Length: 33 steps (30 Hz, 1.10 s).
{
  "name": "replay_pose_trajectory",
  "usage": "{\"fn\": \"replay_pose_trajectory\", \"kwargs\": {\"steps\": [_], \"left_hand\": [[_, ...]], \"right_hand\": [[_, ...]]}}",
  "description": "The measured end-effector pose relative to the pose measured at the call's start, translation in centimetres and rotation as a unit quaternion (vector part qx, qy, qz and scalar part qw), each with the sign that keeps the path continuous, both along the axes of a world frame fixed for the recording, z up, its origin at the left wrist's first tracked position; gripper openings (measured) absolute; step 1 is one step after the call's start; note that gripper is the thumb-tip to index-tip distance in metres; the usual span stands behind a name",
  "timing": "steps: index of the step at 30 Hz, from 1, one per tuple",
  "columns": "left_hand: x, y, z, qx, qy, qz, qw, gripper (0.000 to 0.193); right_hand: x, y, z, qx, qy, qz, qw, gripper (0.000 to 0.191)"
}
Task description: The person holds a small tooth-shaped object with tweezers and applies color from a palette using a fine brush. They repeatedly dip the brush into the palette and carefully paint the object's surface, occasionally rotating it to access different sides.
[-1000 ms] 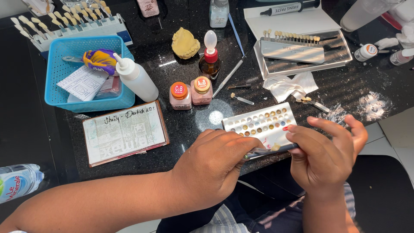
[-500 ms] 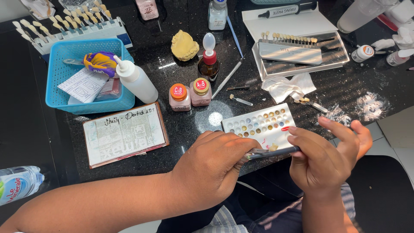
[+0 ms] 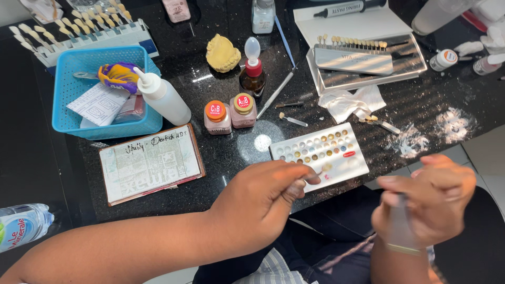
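The left hand (image 3: pixel 260 202) pinches a thin tool between thumb and fingers, its tip reaching onto the near edge of the white palette (image 3: pixel 318 155) – the nearer hand to it by far. The palette's long axis runs left to right, just beyond those fingertips. The right hand (image 3: pixel 426 202) hovers off the counter (blurred), curled around something I cannot make out.

Sitting on the black countertop (image 3: pixel 221 152): blue basket (image 3: pixel 68 113) holding a white squeeze bottle (image 3: pixel 164 97); yellow dental cast (image 3: pixel 222 52); red-capped dropper bottle (image 3: pixel 253 71); two pink jars (image 3: pixel 230 113); metal shade-guide tray (image 3: pixel 368 63); clipboard (image 3: pixel 150 163); water bottle (image 3: pixel 23 226) lying at left.
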<state>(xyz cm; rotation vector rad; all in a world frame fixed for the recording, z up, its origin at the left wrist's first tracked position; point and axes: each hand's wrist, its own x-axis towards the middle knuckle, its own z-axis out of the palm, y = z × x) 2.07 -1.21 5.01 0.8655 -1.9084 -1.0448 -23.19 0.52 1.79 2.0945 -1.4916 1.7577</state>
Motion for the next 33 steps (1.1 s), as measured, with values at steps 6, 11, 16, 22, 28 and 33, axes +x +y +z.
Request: {"fn": "replay_pose_trajectory", "kwargs": {"steps": [6,11,16,22,28,33], "left_hand": [[-1.1,-0.3,-0.1,0.301,-0.013,0.030,0.953,0.026],[-1.6,0.1,-1.0,0.269,0.092,0.001,0.959,0.024],[-1.4,0.4,-1.7,0.237,0.065,-0.038,0.969,0.024],[-1.4,0.5,-1.9,0.193,0.057,-0.056,0.978,0.026],[-1.7,0.5,-2.2,0.176,0.054,-0.062,0.981,0.027],[-1.5,0.6,-2.3,0.121,0.033,-0.069,0.990,0.026]], "right_hand": [[0.2,0.2,0.6,0.074,-0.416,0.283,0.861,0.021],[3.3,1.1,0.1,0.082,-0.389,0.286,0.872,0.020],[3.8,1.8,0.5,0.110,-0.345,0.269,0.892,0.017],[3.5,1.9,1.3,0.132,-0.325,0.273,0.896,0.020],[2.4,2.1,1.8,0.158,-0.329,0.315,0.876,0.015],[1.6,2.1,1.4,0.144,-0.291,0.309,0.894,0.017]]}}
